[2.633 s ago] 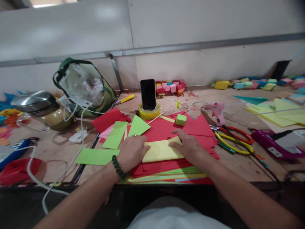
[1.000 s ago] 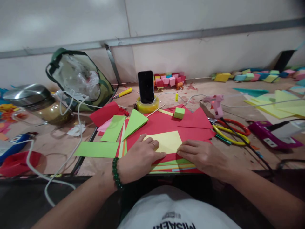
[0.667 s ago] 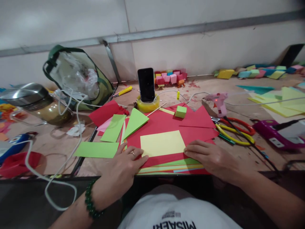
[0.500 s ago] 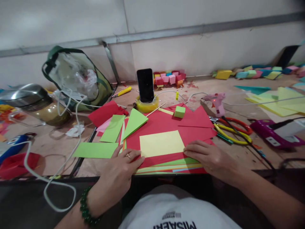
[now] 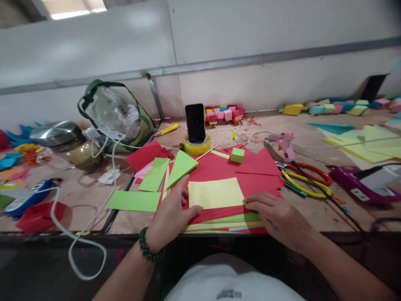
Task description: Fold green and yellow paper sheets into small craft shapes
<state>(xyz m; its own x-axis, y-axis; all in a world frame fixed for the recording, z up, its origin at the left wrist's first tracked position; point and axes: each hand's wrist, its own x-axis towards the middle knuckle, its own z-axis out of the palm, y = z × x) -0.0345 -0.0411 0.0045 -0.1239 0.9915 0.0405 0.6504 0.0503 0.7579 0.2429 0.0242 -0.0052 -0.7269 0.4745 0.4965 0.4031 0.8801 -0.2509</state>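
Note:
A pale yellow paper (image 5: 216, 193) lies flat over a stack of red sheets (image 5: 213, 167), its long side toward me. At its left edge, my left hand (image 5: 173, 213) has thumb and fingers apart, the thumb touching near the lower left corner. The fingers of my right hand (image 5: 277, 213) close together on the lower right corner. A folded green paper (image 5: 181, 167) rests just beyond my left hand. Beside it are green strips (image 5: 133, 200). A small green paper cube (image 5: 237, 155) sits farther back on the red sheets.
A phone (image 5: 194, 123) stands in a yellow tape roll (image 5: 196, 146). On the right are a pink glue gun (image 5: 284, 145), scissors (image 5: 308, 179) and a purple device (image 5: 360, 184). A jar (image 5: 73, 146), a bag (image 5: 117, 113) and a white cable (image 5: 114, 167) occupy the left.
My left hand has turned from lying over the paper's lower left corner to its left edge, thumb and fingers wider apart. The right hand stays at its corner. The view has tilted up and shifted left.

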